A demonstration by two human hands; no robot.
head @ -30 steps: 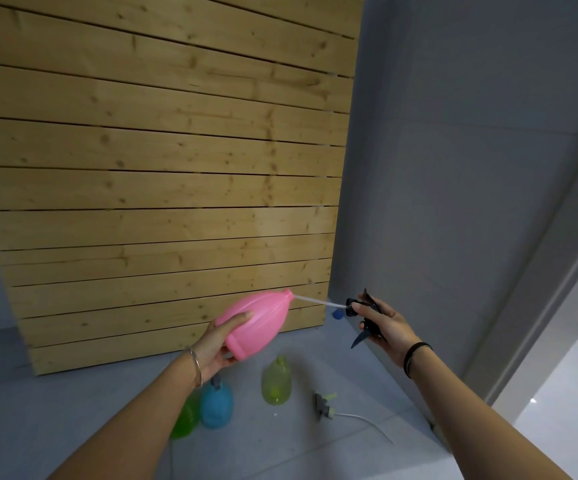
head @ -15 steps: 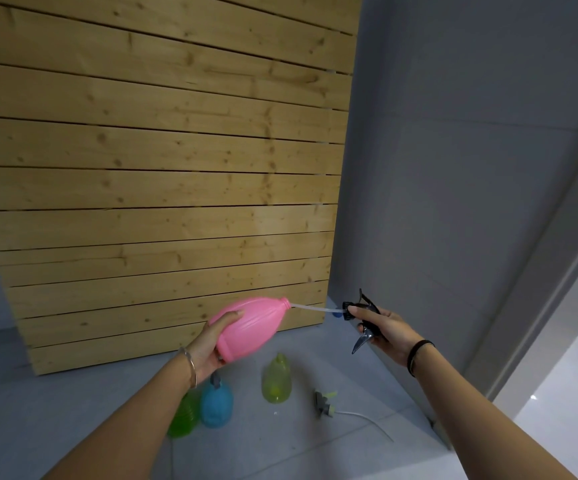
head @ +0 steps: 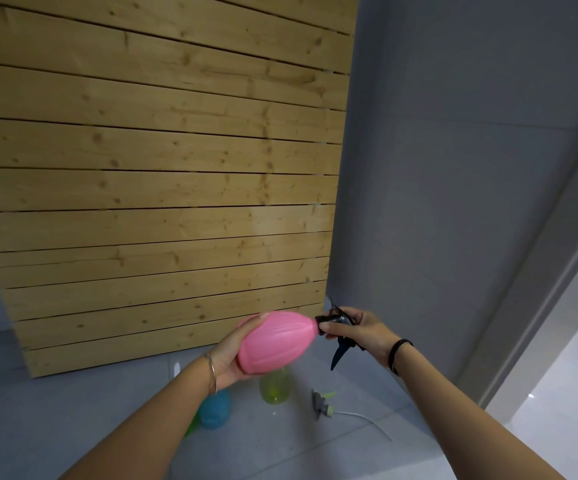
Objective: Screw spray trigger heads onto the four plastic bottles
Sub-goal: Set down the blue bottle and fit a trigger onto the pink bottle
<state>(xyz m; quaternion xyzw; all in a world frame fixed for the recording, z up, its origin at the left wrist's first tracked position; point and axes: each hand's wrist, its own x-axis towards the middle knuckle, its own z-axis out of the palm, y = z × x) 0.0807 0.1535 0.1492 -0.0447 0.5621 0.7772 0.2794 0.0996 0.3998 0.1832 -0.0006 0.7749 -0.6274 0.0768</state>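
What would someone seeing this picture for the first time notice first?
The bright pink bottle stands out, held sideways in mid-air by the left hand, while the right hand grips a black trigger head at its neck. Behind them, a large wooden slat panel fills the left of the view. On the grey floor below are a yellow-green bottle, a blue bottle and a loose trigger head with its tube.

left hand (head: 229, 355) holds pink bottle (head: 273, 342) | right hand (head: 363, 332) pinches black trigger head (head: 336, 322) at neck
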